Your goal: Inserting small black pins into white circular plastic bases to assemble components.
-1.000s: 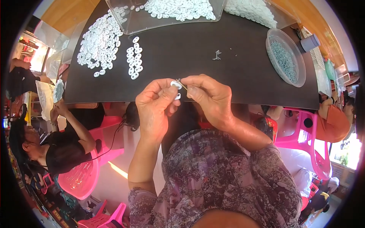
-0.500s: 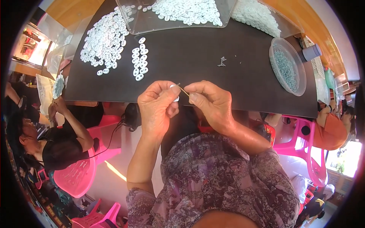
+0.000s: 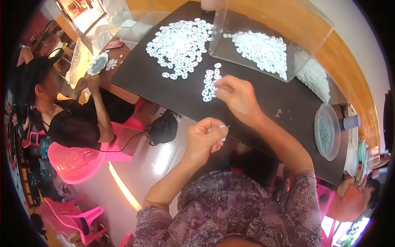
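And the right hand [image 3: 239, 99] has left its partner, swinging out to the small cluster of white ovals [image 3: 207, 99] on the table [image 3: 271, 92]! Its fingers are narrow there; can't tell whether they grip one. The left hand [image 3: 201, 142] pinches one white piece [image 3: 223, 139] before the table's near edge, mostly covered, long axis unreadable. Count the cluster: roughly a dozen, some hidden, long axes mostly sideways. One round tub [image 3: 337, 123] at right.
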Tool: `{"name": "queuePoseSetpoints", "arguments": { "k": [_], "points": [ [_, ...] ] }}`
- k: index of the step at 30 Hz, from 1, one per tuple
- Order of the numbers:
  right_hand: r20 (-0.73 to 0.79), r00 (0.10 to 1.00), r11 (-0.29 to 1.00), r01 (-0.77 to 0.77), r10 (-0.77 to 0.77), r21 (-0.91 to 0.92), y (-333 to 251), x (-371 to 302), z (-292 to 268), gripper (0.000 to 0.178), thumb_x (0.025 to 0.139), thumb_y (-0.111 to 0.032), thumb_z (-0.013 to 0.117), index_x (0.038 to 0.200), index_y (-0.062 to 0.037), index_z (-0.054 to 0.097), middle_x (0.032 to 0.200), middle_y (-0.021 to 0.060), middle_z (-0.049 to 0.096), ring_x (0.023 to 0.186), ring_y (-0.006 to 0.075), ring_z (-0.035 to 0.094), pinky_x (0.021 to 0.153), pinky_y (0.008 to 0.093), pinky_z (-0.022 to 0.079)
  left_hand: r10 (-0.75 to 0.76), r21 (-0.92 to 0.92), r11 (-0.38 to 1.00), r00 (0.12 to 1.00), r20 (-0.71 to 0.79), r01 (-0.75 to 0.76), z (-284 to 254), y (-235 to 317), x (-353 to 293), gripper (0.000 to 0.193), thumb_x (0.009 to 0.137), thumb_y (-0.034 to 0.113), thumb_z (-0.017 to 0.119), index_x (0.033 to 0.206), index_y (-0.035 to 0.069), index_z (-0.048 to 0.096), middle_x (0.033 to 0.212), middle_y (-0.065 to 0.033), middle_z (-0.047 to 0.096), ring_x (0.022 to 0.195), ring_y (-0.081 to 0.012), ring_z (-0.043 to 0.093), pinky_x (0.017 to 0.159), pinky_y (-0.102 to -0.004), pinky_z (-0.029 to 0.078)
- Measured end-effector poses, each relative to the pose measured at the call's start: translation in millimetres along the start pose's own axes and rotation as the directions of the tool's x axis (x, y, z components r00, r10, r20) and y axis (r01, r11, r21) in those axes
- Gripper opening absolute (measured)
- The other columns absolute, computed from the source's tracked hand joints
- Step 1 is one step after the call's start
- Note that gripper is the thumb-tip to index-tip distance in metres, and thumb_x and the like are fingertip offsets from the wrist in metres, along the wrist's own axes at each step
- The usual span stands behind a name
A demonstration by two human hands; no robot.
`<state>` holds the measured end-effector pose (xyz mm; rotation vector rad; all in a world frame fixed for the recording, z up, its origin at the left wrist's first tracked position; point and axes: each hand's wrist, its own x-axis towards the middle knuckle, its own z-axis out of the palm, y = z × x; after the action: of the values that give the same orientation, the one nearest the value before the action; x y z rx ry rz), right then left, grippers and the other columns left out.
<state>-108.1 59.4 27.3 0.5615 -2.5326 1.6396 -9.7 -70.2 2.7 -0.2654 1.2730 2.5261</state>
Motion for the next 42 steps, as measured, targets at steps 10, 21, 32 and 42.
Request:
{"name": "queuePoseSetpoints", "arguments": {
  "k": [10,21,32,42],
  "points": [
    [0.082,0.945,0.840,0.321,-0.318,-0.437,20.3,101.7,103.9,0.008,0.070,-0.005,0.056,0.075,-0.0004,0.061,0.074,0.0183,0.061,0.075,0.0352,0.059,0.067,0.0437,0.045,0.059,-0.039,0.997,0.996,-0.068,-0.062,-21.3,10.7,-3.7,0.010,0.079,0.003,0.068,0.083,-0.001,0.060,0.066,-0.0037,0.058,0.045,-0.0057,0.050,0.038,-0.0173,0.038],
    [0.152,0.987,0.987,0.034,-0.058,0.154,-4.8,18.7,-5.9,0.010,0.075,-0.004,0.062,0.080,0.0043,0.063,0.066,0.0098,0.061,0.061,0.0094,0.055,0.057,0.0264,0.044,0.098,0.043,0.995,0.988,-0.121,-0.093,-14.5,18.7,10.9,0.009,0.079,0.004,0.068,0.081,0.000,0.061,0.065,-0.0017,0.058,0.044,-0.0047,0.047,0.038,-0.0183,0.037],
    [0.151,0.986,0.993,-0.088,0.075,0.079,-5.0,-59.1,-45.4,0.010,0.077,-0.006,0.063,0.080,0.0034,0.063,0.071,0.0062,0.061,0.066,0.0102,0.057,0.060,0.0251,0.046,0.034,0.140,0.990,0.999,0.000,-0.033,22.3,3.7,16.9,0.011,0.081,0.009,0.068,0.084,0.001,0.061,0.066,0.0001,0.058,0.050,-0.0042,0.050,0.043,-0.0149,0.037],
    [0.019,0.909,0.826,-0.386,0.416,0.410,8.0,-82.6,-91.7,0.016,0.078,-0.015,0.064,0.080,0.0007,0.064,0.069,0.0032,0.062,0.062,0.0061,0.052,0.054,0.0187,0.038,0.177,0.684,0.669,0.956,0.235,-0.292,50.1,-11.4,46.4,0.011,0.080,0.009,0.066,0.081,-0.001,0.062,0.062,-0.0016,0.057,0.053,-0.0068,0.051,0.047,-0.0199,0.038]
  ]
}}
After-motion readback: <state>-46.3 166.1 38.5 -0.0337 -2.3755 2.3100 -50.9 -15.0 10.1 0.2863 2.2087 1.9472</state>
